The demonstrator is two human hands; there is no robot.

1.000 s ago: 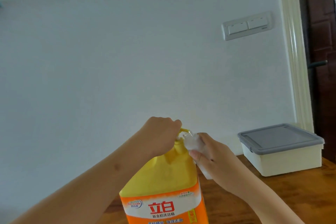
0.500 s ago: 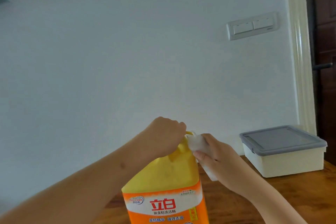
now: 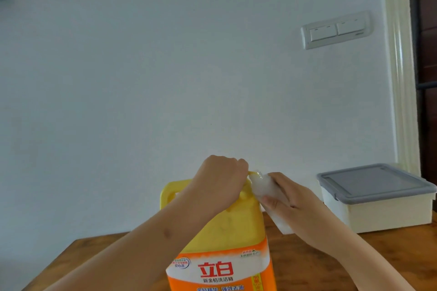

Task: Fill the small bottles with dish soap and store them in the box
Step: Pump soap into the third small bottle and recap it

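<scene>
Wooden desk [image 3: 307,267], white wall. Left hand [image 3: 222,182] fingers clamped on tilted jug [image 3: 227,227] handle; right hand [image 3: 290,201] gripped bottle [image 3: 264,190] at spout. Mouths should stay aligned, pour slow. Box [image 3: 376,198] lidded, right.

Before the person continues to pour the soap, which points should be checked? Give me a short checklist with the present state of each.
1. Left hand grips the yellow jug at its top: ok.
2. Right hand holds the small bottle: ok.
3. Bottle mouth meets the jug spout: ok, they appear to touch.
4. Fill level of the bottle: cannot tell.
5. Box open to receive bottles: not ok, grey lid is on.
6. Spills on the table: none visible.
</scene>
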